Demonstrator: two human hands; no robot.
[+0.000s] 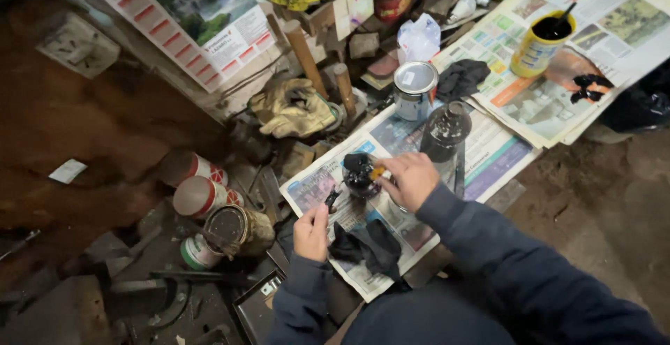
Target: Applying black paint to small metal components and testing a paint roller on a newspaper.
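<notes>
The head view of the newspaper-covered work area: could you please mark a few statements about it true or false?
1. The right hand holds a small brush over a black-painted object. True.
2. The yellow can lies tipped on its side. False: it stands upright with a stick in it.
3. Work gloves lie beyond the newspaper. True.
4. The silver tin is open. False: its lid is on.
5. The left hand grips the dark bottle. False: it is apart from it, near a black rag.

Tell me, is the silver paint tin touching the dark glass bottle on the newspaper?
Apart. The head view shows a strip of newspaper between the silver paint tin and the dark glass bottle.
</notes>
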